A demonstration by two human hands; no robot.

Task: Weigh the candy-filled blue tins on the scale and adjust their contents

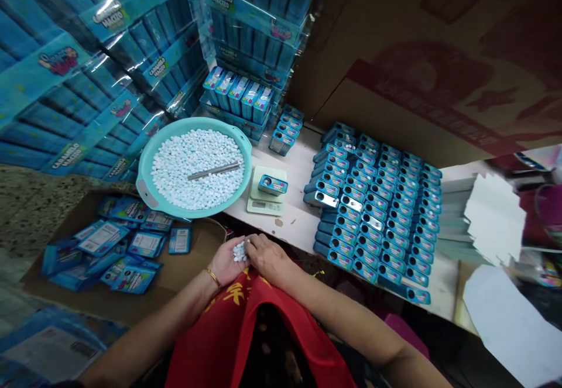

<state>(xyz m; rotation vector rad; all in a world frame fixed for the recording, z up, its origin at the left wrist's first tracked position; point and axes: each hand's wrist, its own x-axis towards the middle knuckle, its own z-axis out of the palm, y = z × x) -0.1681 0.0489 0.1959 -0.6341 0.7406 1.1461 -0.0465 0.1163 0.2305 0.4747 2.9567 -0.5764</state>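
My left hand (229,257) is cupped palm up in front of my red apron, with a small heap of white candies (240,251) in it. The curled fingers of my right hand (268,257) touch the edge of that heap, their tips partly hidden among the candies. Just beyond my hands, a blue candy tin (273,184) lies on a pale kitchen scale (266,207). To its left stands a turquoise basin (147,192) full of the same candies, with a metal stick (213,171) lying across them.
Rows of blue tins (373,201) cover the table's right part, before a large cardboard box (417,72). Stacked, wrapped display packs (109,72) rise at the left and back. Below the basin, an open carton (193,271) holds loose tins. White card sheets (496,218) lie far right.
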